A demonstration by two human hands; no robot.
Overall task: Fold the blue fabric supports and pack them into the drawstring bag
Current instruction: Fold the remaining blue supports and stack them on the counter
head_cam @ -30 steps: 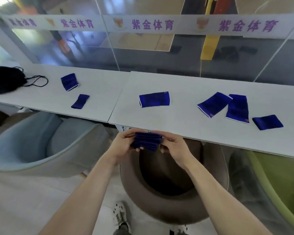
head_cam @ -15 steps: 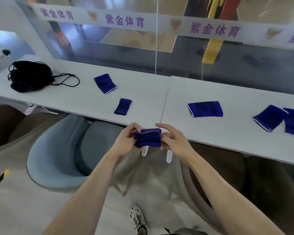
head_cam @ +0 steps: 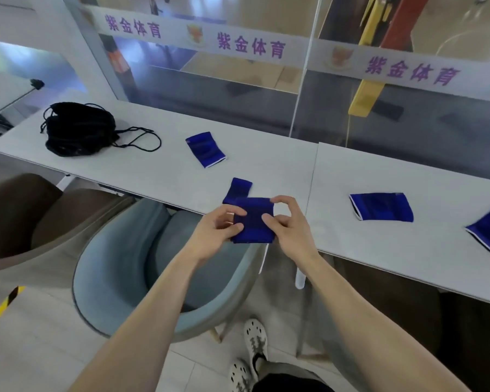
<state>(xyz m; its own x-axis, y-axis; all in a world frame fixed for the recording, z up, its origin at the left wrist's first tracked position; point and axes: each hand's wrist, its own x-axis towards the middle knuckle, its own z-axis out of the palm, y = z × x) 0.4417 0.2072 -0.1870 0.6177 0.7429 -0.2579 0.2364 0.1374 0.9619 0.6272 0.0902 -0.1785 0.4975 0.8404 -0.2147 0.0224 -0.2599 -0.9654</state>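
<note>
White tabletop [head_cam: 266, 171] fills mid-frame. Both hands, left hand [head_cam: 219, 227] and right hand [head_cam: 287, 224], pinch a folded blue fabric support [head_cam: 252, 222], fingers closed to keep its fold, likely for the black drawstring bag [head_cam: 79, 128] upper left.

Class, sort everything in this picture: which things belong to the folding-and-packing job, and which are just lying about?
Job: folded blue fabric support held by left hand and right hand; four blue supports on white table; black drawstring bag.
Lying about: grey-blue chair; brown chair.
</note>
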